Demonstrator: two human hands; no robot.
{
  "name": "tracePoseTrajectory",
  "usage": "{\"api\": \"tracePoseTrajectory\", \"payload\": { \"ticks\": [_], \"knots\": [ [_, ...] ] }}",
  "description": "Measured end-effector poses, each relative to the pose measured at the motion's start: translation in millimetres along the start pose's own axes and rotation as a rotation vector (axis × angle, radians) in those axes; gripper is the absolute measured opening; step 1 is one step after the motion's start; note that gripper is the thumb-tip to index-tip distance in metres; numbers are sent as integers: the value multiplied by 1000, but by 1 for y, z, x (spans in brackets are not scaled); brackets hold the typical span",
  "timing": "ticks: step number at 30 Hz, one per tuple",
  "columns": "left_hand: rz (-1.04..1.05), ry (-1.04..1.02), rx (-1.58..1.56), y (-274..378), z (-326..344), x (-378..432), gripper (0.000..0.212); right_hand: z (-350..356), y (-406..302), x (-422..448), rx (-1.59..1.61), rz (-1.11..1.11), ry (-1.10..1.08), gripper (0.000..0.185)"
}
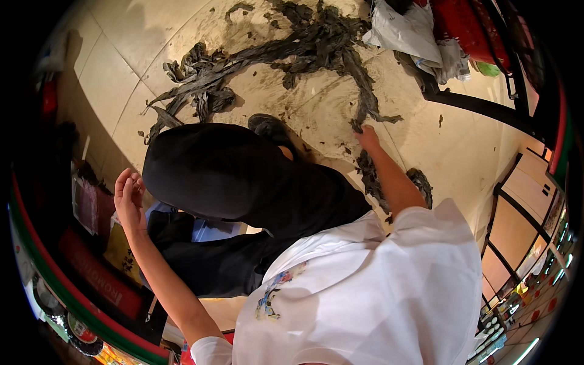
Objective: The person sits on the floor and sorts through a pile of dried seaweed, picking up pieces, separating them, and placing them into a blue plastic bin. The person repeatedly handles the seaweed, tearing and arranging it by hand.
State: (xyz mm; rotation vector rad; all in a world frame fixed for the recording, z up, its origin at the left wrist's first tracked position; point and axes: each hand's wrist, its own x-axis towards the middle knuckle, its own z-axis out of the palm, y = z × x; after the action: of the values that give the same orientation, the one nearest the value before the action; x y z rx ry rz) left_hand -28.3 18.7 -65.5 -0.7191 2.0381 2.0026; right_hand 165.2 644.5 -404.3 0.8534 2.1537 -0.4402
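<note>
Long, dark, crinkled strips that look like dried kelp [315,45] lie tangled across the tiled floor, with branches towards the left and the lower right. My right hand [368,139] is closed around the end of the right branch, near the floor. More dark kelp-like pieces [372,178] lie beside my right forearm, partly hidden by it. On the far side of my bent knee, my left hand [131,200] is raised with loosely curled fingers and nothing visible in it. Small dark crumbs and smears mark the floor around my shoe [271,130].
White woven sacks [406,34] and a red item [470,32] rest by a black metal frame [479,105] at the upper right. A black-framed cabinet [515,214] stands at the right. Packages, a yellow bag [121,251] and a blue container [212,229] are at the left.
</note>
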Motion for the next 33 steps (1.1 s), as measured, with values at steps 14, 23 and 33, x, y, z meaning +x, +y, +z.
{"api": "tracePoseTrajectory", "payload": {
  "ticks": [14,23,33],
  "knots": [
    [-8,-46,104,15,35,-4,28,-211,-230,-147,748,-745,-399,40],
    [46,-420,-192,68,66,16,48,-281,-499,-286,97,-1516,-701,30],
    [471,136,-863,99,-51,13,26,-199,-618,-407,157,-1579,-403,22]
  ]
}}
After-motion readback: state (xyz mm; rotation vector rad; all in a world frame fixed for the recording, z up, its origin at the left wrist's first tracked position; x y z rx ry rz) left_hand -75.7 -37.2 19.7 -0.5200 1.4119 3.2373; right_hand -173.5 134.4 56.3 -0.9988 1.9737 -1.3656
